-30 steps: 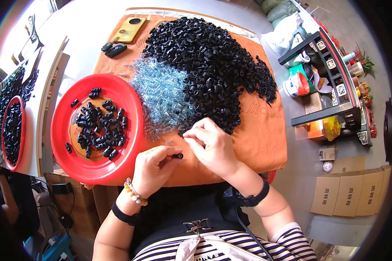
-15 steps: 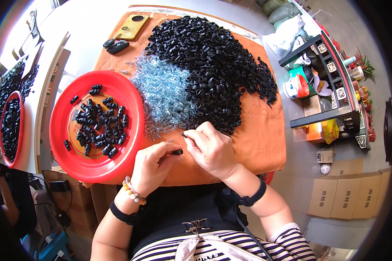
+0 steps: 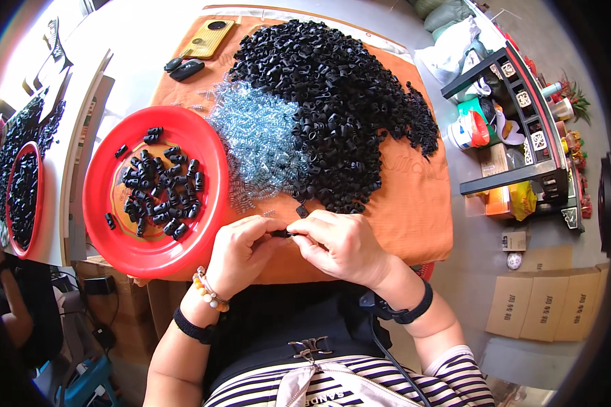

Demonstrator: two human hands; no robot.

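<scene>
My left hand [image 3: 241, 249] pinches a small black plastic cord-lock part [image 3: 278, 233] between thumb and fingertips. My right hand [image 3: 343, 245] is closed at the other end of that part, and its fingertips nearly meet the left ones. What else the right fingers hold is hidden. Beyond my hands lies a pile of small silvery springs [image 3: 258, 139]. A large heap of loose black plastic pieces [image 3: 319, 88] adjoins it, with one piece [image 3: 302, 211] lying just past my right fingers. To the left, a red plate [image 3: 96, 217] holds several black cord locks [image 3: 159, 180].
An orange cloth [image 3: 417, 217] covers the table. A yellow case [image 3: 210, 39] and a black key fob [image 3: 187, 70] lie at the far left. Left of the table, another red tray [image 3: 39, 197] holds black parts. A dark shelf unit [image 3: 516, 178] and cardboard boxes [image 3: 540, 305] stand at right.
My right hand has moved from the edge of the heap down to my left hand, and the fingertips have come together at the black part. The view has shifted slightly.
</scene>
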